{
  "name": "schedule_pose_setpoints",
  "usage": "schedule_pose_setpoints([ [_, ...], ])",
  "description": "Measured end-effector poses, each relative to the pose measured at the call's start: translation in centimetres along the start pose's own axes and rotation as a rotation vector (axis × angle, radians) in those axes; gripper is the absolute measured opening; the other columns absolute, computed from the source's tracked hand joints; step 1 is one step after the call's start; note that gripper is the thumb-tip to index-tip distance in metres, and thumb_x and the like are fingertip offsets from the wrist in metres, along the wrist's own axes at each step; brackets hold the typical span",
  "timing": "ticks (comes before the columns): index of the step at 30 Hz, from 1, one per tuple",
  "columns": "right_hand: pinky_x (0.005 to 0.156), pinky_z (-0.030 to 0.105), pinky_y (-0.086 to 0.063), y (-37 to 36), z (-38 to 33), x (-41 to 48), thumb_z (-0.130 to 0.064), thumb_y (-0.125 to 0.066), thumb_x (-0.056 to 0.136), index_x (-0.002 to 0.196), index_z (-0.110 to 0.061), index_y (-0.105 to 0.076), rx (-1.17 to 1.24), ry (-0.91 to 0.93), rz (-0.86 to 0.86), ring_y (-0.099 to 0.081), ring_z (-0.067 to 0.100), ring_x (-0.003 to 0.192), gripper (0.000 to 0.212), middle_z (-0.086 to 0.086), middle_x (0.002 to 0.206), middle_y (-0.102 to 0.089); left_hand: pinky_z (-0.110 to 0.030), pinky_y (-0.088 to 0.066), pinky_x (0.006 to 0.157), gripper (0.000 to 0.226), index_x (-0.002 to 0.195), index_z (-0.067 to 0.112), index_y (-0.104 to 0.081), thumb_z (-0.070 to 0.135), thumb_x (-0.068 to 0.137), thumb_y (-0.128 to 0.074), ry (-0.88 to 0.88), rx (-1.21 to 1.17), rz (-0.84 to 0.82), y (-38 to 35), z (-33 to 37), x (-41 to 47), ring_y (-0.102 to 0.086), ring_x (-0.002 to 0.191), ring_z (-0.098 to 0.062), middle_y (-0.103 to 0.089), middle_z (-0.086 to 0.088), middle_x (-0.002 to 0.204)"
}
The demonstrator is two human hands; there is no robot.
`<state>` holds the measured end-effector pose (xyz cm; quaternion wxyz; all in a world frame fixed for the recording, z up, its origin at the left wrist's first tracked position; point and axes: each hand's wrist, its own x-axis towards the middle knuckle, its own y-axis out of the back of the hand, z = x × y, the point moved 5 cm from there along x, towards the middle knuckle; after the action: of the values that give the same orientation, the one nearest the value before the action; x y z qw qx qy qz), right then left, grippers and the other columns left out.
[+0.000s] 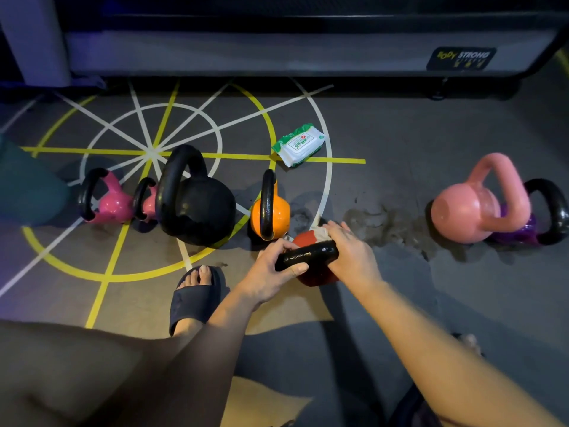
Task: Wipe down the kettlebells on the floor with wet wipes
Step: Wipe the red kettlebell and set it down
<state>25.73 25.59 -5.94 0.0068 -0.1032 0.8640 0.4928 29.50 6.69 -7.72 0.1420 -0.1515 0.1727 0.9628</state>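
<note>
Where the red kettlebell sits, an orange kettlebell stands close.

Open floor separates the orange kettlebell from the pale pink kettlebell. Leftward, the big black kettlebell and a sandalled foot crowd passage; the wipes pack lies farther back.
</note>
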Motion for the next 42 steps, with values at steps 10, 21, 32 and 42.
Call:
schedule_pose_setpoints([
  [10, 0.119, 0.058, -0.025, -0.4, -2.4, -0.8, -0.012, -0.054, 0.083, 0.136, -0.01, -0.053, -0.207, 0.238, 0.126, -0.035, 0.04, 0.144, 0.053, 0.021, 0.149, -0.046, -0.045, -0.044, 0.104, 0.041, 0.113, 0.041, -0.056, 0.064, 0.082, -0.068, -0.032, 0.099, 0.06, -0.4, 1.3, 0.7, -0.048, 0.117, -0.014, -0.056, 0.012, 0.116],
  [21, 0.122, 0.031, -0.02, 2.5, -0.9, -1.1, -0.016, -0.077, 0.073, 0.151, -0.03, -0.021, 0.237, 0.151, -0.191, -0.005, 0.021, 0.154, 0.097, -0.009, 0.166, 0.018, -0.047, -0.043, 0.104, 0.028, 0.109, 0.038, -0.059, 0.05, 0.087, -0.073, -0.037, 0.098, 0.056, -0.5, 1.6, 1.4, -0.049, 0.113, -0.016, -0.057, 0.008, 0.113],
  [32, 0.119, 0.038, -0.033, 2.9, 1.1, 0.0, -0.011, -0.079, 0.076, 0.151, -0.051, -0.026, -0.041, 0.317, -0.431, -0.026, 0.003, 0.148, 0.1, -0.025, 0.163, -0.017, -0.055, -0.041, 0.109, 0.029, 0.112, 0.046, -0.055, 0.049, 0.088, -0.071, 0.08, 0.005, -0.044, 0.0, 0.6, 0.1, -0.048, 0.124, -0.02, -0.055, 0.009, 0.128],
  [42, 0.12, 0.049, -0.03, 1.7, 0.7, -0.9, 0.002, -0.073, 0.075, 0.123, -0.009, -0.056, -0.242, 0.478, 0.093, -0.021, 0.022, 0.152, 0.052, 0.008, 0.163, -0.027, -0.051, -0.039, 0.108, 0.03, 0.116, 0.042, -0.054, 0.048, 0.091, -0.069, 0.01, 0.14, 0.053, -1.3, 1.1, 0.0, -0.044, 0.12, -0.016, -0.053, 0.013, 0.121],
])
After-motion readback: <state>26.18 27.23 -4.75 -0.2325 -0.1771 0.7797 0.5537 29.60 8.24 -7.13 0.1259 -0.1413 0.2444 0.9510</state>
